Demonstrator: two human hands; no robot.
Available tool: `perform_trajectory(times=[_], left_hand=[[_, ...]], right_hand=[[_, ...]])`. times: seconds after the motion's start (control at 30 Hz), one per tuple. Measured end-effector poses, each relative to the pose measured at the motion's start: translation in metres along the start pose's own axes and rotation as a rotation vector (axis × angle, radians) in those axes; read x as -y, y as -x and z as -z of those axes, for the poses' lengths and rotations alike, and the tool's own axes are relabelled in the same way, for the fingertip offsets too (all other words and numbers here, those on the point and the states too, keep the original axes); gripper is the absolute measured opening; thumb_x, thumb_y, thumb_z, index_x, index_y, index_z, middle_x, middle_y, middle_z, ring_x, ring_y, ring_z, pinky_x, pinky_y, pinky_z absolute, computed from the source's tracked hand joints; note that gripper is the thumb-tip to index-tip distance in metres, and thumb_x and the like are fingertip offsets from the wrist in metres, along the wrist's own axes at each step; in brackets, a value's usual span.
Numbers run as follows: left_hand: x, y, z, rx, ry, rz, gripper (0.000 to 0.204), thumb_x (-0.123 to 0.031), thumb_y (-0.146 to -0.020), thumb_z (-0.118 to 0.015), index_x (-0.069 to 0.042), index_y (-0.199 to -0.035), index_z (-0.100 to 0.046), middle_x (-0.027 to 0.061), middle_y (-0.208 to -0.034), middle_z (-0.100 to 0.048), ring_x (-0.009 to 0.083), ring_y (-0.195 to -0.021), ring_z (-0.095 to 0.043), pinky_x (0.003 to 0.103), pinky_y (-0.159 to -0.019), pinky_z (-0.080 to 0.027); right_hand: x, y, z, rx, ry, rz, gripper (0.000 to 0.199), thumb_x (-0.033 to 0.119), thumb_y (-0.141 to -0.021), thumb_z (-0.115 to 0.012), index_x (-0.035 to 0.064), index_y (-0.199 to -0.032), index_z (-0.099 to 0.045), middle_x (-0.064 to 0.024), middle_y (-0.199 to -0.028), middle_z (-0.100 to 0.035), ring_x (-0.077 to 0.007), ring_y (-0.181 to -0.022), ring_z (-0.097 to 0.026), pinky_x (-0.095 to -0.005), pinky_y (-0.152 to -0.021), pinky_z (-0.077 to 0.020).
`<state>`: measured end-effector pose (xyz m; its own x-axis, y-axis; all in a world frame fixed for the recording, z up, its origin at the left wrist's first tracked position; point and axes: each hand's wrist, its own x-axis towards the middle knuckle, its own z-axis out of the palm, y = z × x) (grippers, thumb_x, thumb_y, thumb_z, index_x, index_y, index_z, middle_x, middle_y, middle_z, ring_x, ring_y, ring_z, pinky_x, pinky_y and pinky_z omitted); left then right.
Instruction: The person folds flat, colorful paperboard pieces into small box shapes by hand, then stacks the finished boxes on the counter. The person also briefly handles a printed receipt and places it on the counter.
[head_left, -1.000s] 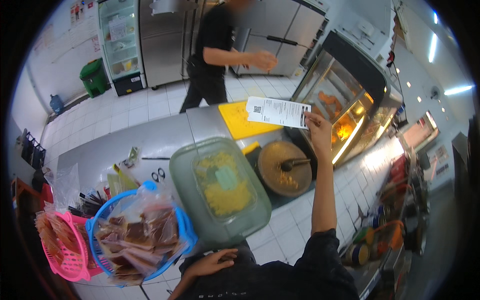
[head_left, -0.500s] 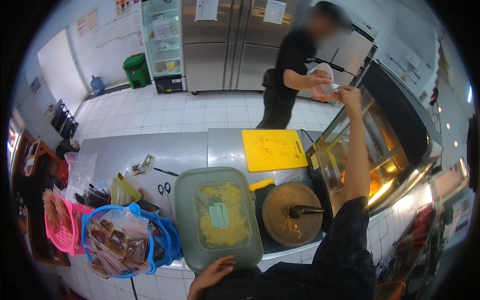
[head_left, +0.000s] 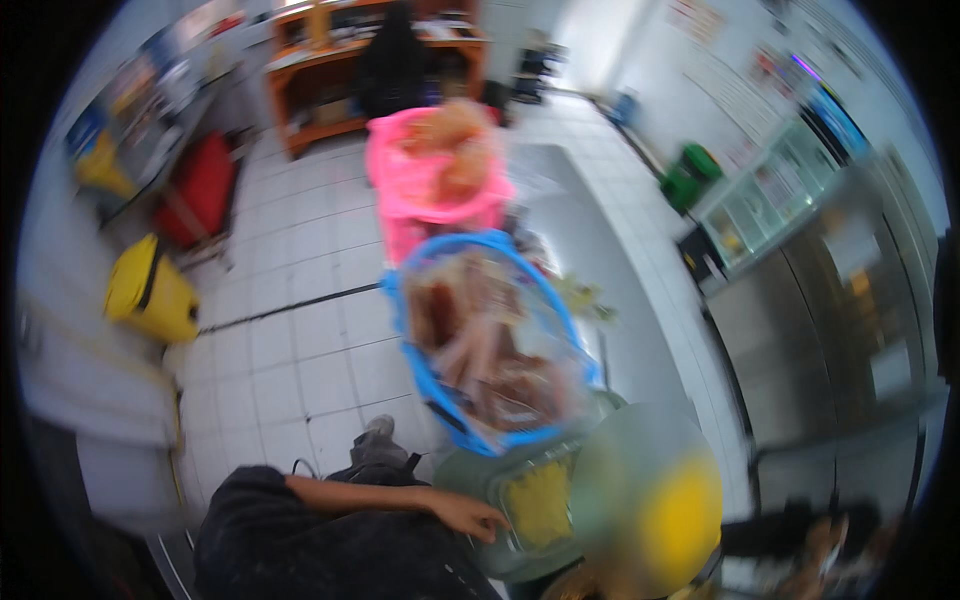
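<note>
My left hand (head_left: 470, 513) rests on the near side of a green lidded container (head_left: 590, 520), fingers loosely stretched out and holding nothing. Yellow food shows through the clear window in its lid. Close beyond my hand stands a blue basket (head_left: 420, 365) filled with clear bags of brown contents (head_left: 480, 350). At the lower right are smeared hands (head_left: 822, 540) around something pale. Whether my right hand is among them I cannot tell. A blurred yellow patch (head_left: 680, 520) covers part of the container's right side.
A pink basket (head_left: 385, 160) with bagged orange-brown items stands past the blue one on the steel counter (head_left: 640, 330). To the left are a yellow bin (head_left: 150, 290) and a red box (head_left: 200, 190). A green bin (head_left: 692, 175), a glass-door fridge (head_left: 770, 190) and steel cabinets (head_left: 800, 340) stand right.
My view has swung left, bringing the baskets to the middle and the co-worker to the lower right edge. My outstretched right arm no longer shows clearly. My left hand stays by the container.
</note>
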<state>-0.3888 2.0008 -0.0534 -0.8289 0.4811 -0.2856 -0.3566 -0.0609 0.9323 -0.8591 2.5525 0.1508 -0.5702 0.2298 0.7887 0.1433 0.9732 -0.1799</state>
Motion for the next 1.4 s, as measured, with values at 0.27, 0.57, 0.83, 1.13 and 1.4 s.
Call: perform_trajectory(times=[0.27,0.57,0.83,1.13,1.4], left_hand=[[0.012,0.101,0.092,0.124,-0.195,-0.127,0.043,-0.030,-0.098,-0.054,0.002,-0.125,-0.054,0.0145,-0.112,-0.064,0.0237,-0.105,-0.060,0.035,-0.092,-0.046],[0.021,0.333,0.260,-0.231,-0.190,-0.134,0.034,-0.031,-0.094,-0.057,0.000,-0.107,-0.064,0.0135,-0.097,-0.067,0.0225,-0.092,-0.063,0.035,-0.081,-0.047],[0.022,0.488,0.404,-0.704,-0.090,-0.068,0.038,-0.034,-0.096,-0.054,-0.004,-0.119,-0.059,0.0117,-0.108,-0.067,0.0247,-0.104,-0.062,0.034,-0.089,-0.047],[0.080,0.664,0.520,-1.277,0.206,0.098,0.049,-0.038,-0.096,-0.055,-0.004,-0.132,-0.051,0.0139,-0.122,-0.062,0.0245,-0.112,-0.060,0.035,-0.095,-0.046],[0.112,0.765,0.608,-1.867,0.361,-0.057,0.049,-0.038,-0.095,-0.057,-0.006,-0.131,-0.051,0.0146,-0.116,-0.064,0.0259,-0.106,-0.062,0.036,-0.089,-0.048]], right_hand=[[0.354,0.239,0.143,0.187,-0.993,-0.072,0.029,0.027,-0.085,-0.066,0.0033,-0.101,-0.061,-0.0113,-0.078,-0.065,-0.0253,-0.070,-0.065,-0.0372,-0.059,-0.0517],[0.627,0.458,0.319,1.702,-2.124,-0.261,0.040,0.016,-0.085,-0.067,0.0018,-0.119,-0.053,-0.0088,-0.084,-0.064,-0.0207,-0.072,-0.062,-0.0331,-0.062,-0.0515],[0.825,0.547,0.366,2.658,-1.987,0.070,0.053,0.009,-0.086,-0.067,0.0011,-0.134,-0.047,-0.0078,-0.090,-0.062,-0.0180,-0.076,-0.061,-0.0309,-0.065,-0.0516],[1.218,0.693,0.358,2.074,-1.466,0.176,0.041,0.021,-0.094,-0.057,0.0059,-0.130,-0.045,-0.0080,-0.094,-0.060,-0.0178,-0.079,-0.062,-0.0293,-0.065,-0.0494],[1.476,0.826,0.513,2.459,-1.645,1.039,0.054,0.013,-0.093,-0.058,0.0073,-0.141,-0.037,-0.0163,-0.112,-0.060,-0.0260,-0.092,-0.062,-0.0376,-0.078,-0.0518]])
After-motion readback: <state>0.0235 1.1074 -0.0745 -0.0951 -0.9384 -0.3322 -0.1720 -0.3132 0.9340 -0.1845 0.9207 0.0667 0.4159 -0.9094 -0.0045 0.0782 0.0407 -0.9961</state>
